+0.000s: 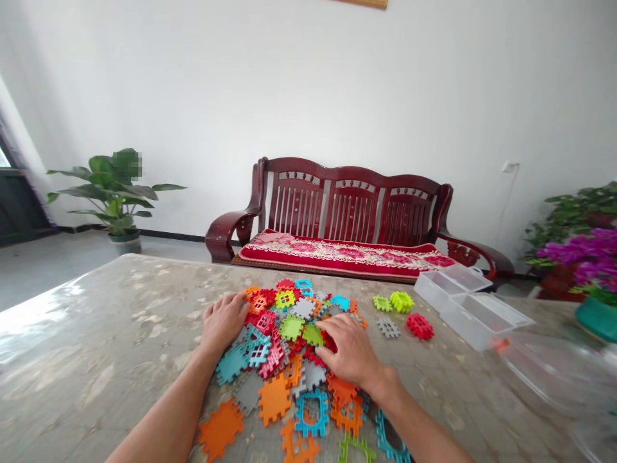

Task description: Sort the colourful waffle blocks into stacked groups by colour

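A heap of interlocking plastic tiles (303, 309) in red, orange, blue, grey and green lies on the table between my hands. My left hand (227, 316) rests at the heap's left edge, its fingers stretched out near red and orange pieces, holding nothing that I can see. On the heap's right side, my right hand (348, 344) has its thumb and fingers around the edge of a green tile (313, 334). A lighter green tile (292, 328) lies just left of it. Nearer to me are a plain orange tile (222, 429) and a blue frame-shaped tile (312, 413).
Right of the heap sit a yellow-green joined piece (402, 301), a red joined piece (420, 326) and a grey tile (388, 328). Clear plastic boxes (482, 316) and a transparent lid (554, 370) lie farther right, by a teal flowerpot (598, 319). A wooden bench (354, 206) stands behind the table.
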{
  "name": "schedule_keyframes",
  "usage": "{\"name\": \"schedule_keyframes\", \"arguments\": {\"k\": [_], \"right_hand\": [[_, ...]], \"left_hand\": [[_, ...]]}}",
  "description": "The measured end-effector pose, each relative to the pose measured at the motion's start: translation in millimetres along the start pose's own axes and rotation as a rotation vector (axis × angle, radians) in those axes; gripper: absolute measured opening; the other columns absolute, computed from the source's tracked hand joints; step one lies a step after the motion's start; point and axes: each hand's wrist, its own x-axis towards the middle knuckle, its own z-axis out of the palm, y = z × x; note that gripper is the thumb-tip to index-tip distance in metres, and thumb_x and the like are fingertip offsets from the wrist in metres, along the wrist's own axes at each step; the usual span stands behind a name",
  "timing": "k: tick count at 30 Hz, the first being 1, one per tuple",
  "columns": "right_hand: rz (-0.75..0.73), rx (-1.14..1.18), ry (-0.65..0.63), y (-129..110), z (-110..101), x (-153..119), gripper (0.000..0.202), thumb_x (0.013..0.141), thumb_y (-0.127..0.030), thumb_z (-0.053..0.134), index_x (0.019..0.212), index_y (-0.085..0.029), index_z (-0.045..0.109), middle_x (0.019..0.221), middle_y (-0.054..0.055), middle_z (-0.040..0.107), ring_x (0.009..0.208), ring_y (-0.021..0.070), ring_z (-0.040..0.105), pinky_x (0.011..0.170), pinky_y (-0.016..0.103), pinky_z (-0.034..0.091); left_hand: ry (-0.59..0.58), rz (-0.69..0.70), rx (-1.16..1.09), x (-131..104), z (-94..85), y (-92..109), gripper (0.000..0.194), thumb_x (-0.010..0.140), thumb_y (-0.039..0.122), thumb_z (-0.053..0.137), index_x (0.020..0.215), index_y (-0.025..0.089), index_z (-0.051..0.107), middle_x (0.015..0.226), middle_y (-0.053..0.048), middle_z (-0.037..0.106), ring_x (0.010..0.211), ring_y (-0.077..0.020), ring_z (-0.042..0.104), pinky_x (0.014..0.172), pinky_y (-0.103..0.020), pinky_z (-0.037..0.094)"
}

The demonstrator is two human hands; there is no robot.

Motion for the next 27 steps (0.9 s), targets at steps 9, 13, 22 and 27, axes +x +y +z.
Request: {"name": "schedule_keyframes", "arguments": {"k": [9,13,22,27], "right_hand": [[0.102,0.243,0.162,4.8,6.6,3.2,0.029,0.094,-0.03,0.046,0.099,-0.023,0.074,0.103,0.007,0.074,0.103,0.0222,0.062,0.096,0.038,0.045],[0.308,0.578,0.228,16.8,9.2,6.6,0.038,0.089,-0.047,0.049,0.097,-0.02,0.074,0.102,0.008,0.074,0.098,0.0249,0.065,0.09,0.038,0.05],[0.573,0.832,0.171,61.5,-23.1,8.9,0.047,0.075,-0.056,0.058,0.097,-0.018,0.074,0.065,0.001,0.064,0.055,0.015,0.054,0.047,0.023,0.036],[0.552,0.692,0.011,76.5,-23.8,2.4,0.036,0.073,-0.045,0.062,0.094,-0.019,0.076,0.075,0.002,0.072,0.064,0.0182,0.06,0.054,0.026,0.045]], "left_hand": [[0.006,-0.01,-0.02,0.5,1.7,-0.9,0.045,0.095,0.044,0.033,0.125,0.028,0.061,0.137,-0.007,0.061,0.126,-0.0246,0.053,0.105,-0.044,0.033],[0.012,-0.01,-0.024,0.3,2.1,-1.0,0.046,0.095,0.045,0.031,0.125,0.028,0.061,0.138,-0.007,0.06,0.126,-0.0251,0.053,0.105,-0.045,0.034],[0.01,-0.001,-0.006,0.1,1.7,-1.2,0.046,0.095,0.045,0.03,0.124,0.028,0.061,0.138,-0.006,0.06,0.127,-0.0245,0.053,0.106,-0.044,0.033],[0.021,-0.008,0.011,-1.4,0.0,0.2,0.045,0.095,0.044,0.03,0.125,0.029,0.061,0.138,-0.006,0.06,0.126,-0.0247,0.053,0.105,-0.043,0.034]]}}
